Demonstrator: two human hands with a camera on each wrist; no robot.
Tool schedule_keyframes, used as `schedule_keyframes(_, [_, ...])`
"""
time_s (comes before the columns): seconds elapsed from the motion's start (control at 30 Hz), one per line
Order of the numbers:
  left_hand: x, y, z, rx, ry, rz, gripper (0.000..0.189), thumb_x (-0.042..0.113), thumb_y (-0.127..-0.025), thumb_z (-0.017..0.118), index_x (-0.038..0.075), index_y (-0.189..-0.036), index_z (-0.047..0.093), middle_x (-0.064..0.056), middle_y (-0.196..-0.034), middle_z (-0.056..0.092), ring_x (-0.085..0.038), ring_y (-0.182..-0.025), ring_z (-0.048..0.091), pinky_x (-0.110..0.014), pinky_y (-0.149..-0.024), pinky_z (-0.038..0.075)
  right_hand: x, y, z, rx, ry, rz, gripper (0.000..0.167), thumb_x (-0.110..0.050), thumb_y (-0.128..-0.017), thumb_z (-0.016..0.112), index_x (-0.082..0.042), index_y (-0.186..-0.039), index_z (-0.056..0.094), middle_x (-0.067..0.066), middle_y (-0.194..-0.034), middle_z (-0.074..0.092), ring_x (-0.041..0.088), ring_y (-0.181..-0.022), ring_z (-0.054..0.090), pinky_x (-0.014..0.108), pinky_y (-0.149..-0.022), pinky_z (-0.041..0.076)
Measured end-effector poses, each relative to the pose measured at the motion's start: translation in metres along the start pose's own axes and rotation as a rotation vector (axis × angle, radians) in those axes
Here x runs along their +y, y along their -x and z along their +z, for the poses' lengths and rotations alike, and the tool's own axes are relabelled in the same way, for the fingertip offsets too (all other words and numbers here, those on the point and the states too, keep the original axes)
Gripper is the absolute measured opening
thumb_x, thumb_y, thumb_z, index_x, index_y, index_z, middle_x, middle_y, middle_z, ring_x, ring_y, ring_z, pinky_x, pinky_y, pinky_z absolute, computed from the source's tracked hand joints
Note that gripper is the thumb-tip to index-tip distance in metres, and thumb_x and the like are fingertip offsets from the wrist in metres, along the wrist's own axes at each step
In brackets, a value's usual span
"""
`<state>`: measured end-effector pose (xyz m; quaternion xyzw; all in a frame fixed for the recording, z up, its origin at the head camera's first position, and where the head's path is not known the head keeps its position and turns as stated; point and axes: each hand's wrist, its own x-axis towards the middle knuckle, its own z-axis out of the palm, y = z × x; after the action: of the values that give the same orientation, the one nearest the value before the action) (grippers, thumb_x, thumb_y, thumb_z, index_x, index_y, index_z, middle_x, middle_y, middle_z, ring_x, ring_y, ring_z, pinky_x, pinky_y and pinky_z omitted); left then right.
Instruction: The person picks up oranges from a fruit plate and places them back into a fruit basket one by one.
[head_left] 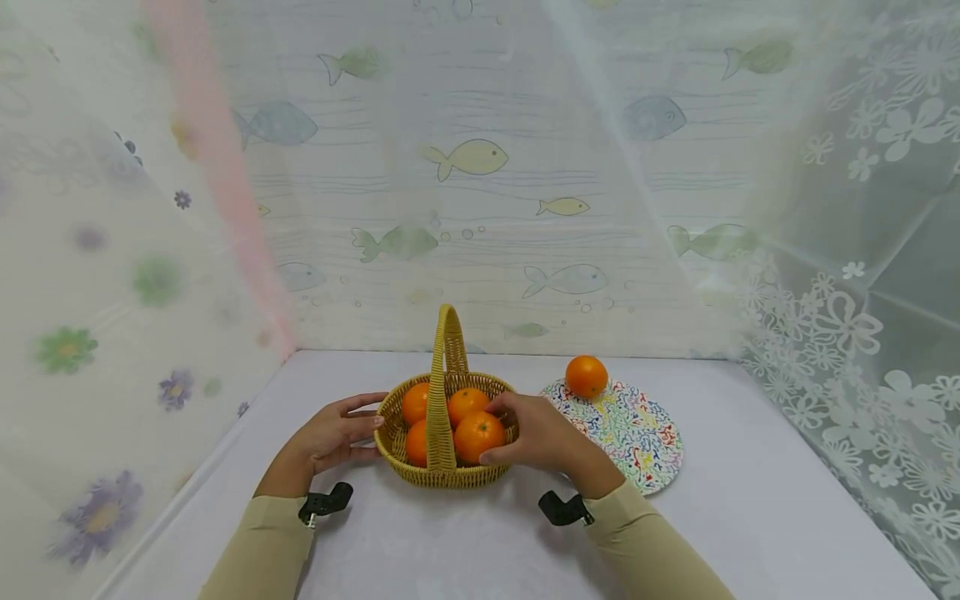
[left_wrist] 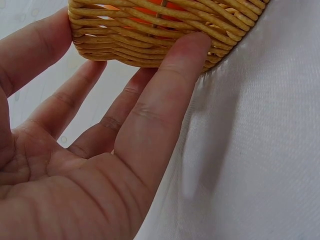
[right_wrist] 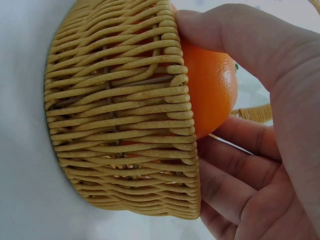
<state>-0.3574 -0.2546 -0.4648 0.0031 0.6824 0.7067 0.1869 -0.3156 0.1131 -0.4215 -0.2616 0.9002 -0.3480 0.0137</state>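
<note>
A yellow woven basket (head_left: pixel 405 473) with a tall handle stands on the white cloth, with several oranges inside. On its right side, my right hand (head_left: pixel 536 429) grips the front right orange (head_left: pixel 480 437) between thumb and fingers. That orange (right_wrist: pixel 212 85) sits partly above the rim in the right wrist view, with the thumb (right_wrist: pixel 225 30) on one side. My left hand (head_left: pixel 337 433) touches the basket's left side with spread, fairly straight fingers. In the left wrist view, fingertips rest against the basket's wicker wall (left_wrist: pixel 130 42), while the palm stays apart from it.
To the right of the basket lies a round, multicolored patterned mat (head_left: pixel 652 442). Another orange (head_left: pixel 587 377) rests at its back edge. A fish-printed curtain (head_left: pixel 472 158) hangs behind the table (head_left: pixel 420 550), and flowered sheets hang at both sides.
</note>
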Motion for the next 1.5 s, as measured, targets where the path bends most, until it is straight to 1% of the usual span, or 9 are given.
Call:
schedule_keyframes(0.2, [0.0022, 0.0012, 0.0012, -0.003, 0.0, -0.004, 0.062, 0.011, -0.099, 0.069, 0.016, -0.157, 0.046, -0.02, -0.149, 0.051, -0.029, -0.118, 0.067, -0.054, -0.093, 0.059, 0.0007, 0.0001, 0.001, -0.011, -0.001, 0.021, 0.061, -0.048, -0.076, 0.091, -0.023, -0.125, 0.066, -0.009, -0.113, 0.071, 0.011, -0.104, 0.064, 0.036, -0.095, 0.057])
schedule_keyframes(0.3, [0.0032, 0.0021, 0.0015, -0.014, -0.018, -0.001, 0.062, 0.012, -0.101, 0.068, 0.015, -0.158, 0.043, -0.021, -0.152, 0.049, -0.029, -0.12, 0.066, -0.055, -0.094, 0.059, 0.0013, 0.0003, 0.0014, -0.019, -0.002, 0.035, 0.059, -0.049, -0.076, 0.09, -0.023, -0.124, 0.066, -0.009, -0.112, 0.071, 0.011, -0.102, 0.064, 0.035, -0.093, 0.057])
schedule_keyframes(0.5, [0.0017, 0.0001, 0.0003, -0.002, -0.01, -0.003, 0.062, 0.013, -0.099, 0.07, 0.017, -0.156, 0.047, -0.019, -0.149, 0.051, -0.028, -0.119, 0.066, -0.054, -0.094, 0.059, 0.0015, 0.0009, 0.0026, -0.03, -0.004, 0.063, 0.054, -0.052, -0.077, 0.088, -0.027, -0.12, 0.066, -0.011, -0.111, 0.07, 0.012, -0.1, 0.063, 0.034, -0.09, 0.057])
schedule_keyframes(0.7, [0.0013, 0.0003, -0.0001, -0.012, -0.022, 0.012, 0.063, 0.014, -0.1, 0.069, 0.015, -0.158, 0.044, -0.02, -0.15, 0.05, -0.028, -0.118, 0.066, -0.054, -0.095, 0.059, 0.0021, 0.0001, 0.0034, -0.036, -0.01, 0.064, 0.051, -0.051, -0.079, 0.087, -0.026, -0.118, 0.066, -0.011, -0.111, 0.069, 0.011, -0.1, 0.063, 0.034, -0.091, 0.056])
schedule_keyframes(0.87, [0.002, 0.0005, 0.0013, -0.016, -0.019, 0.003, 0.064, 0.013, -0.099, 0.07, 0.015, -0.157, 0.044, -0.02, -0.15, 0.05, -0.028, -0.12, 0.066, -0.055, -0.095, 0.059, 0.002, 0.0, 0.0038, -0.046, -0.002, 0.067, 0.049, -0.05, -0.08, 0.086, -0.026, -0.118, 0.066, -0.011, -0.111, 0.069, 0.011, -0.1, 0.062, 0.034, -0.093, 0.056])
schedule_keyframes(0.93, [0.0019, 0.0004, 0.0016, -0.006, -0.012, -0.004, 0.063, 0.013, -0.098, 0.071, 0.016, -0.156, 0.046, -0.019, -0.149, 0.051, -0.028, -0.119, 0.066, -0.055, -0.094, 0.059, 0.0017, 0.0002, 0.0039, -0.047, -0.002, 0.068, 0.048, -0.048, -0.081, 0.086, -0.026, -0.117, 0.066, -0.011, -0.11, 0.069, 0.011, -0.099, 0.062, 0.034, -0.092, 0.056])
schedule_keyframes(1.1, [0.0026, 0.0012, 0.0005, -0.001, -0.022, 0.002, 0.063, 0.014, -0.099, 0.07, 0.016, -0.157, 0.046, -0.02, -0.151, 0.049, -0.029, -0.12, 0.065, -0.055, -0.095, 0.059, 0.0012, 0.0002, 0.0037, -0.054, -0.006, 0.07, 0.046, -0.048, -0.082, 0.086, -0.026, -0.116, 0.066, -0.011, -0.11, 0.069, 0.012, -0.1, 0.063, 0.034, -0.092, 0.056])
schedule_keyframes(1.27, [0.0036, 0.0023, 0.0006, -0.011, -0.029, 0.008, 0.064, 0.015, -0.099, 0.07, 0.015, -0.158, 0.044, -0.021, -0.154, 0.047, -0.029, -0.122, 0.065, -0.054, -0.096, 0.059, 0.0022, -0.0007, 0.0045, -0.061, -0.007, 0.072, 0.045, -0.048, -0.083, 0.085, -0.026, -0.116, 0.065, -0.011, -0.108, 0.069, 0.014, -0.099, 0.063, 0.033, -0.091, 0.056])
schedule_keyframes(1.5, [0.0032, 0.002, 0.0008, -0.016, -0.03, 0.015, 0.065, 0.016, -0.099, 0.07, 0.014, -0.158, 0.043, -0.022, -0.152, 0.047, -0.029, -0.12, 0.065, -0.054, -0.095, 0.059, 0.0027, -0.0003, 0.0059, -0.073, -0.004, 0.069, 0.044, -0.048, -0.084, 0.084, -0.025, -0.117, 0.065, -0.011, -0.107, 0.069, 0.014, -0.098, 0.063, 0.032, -0.089, 0.055])
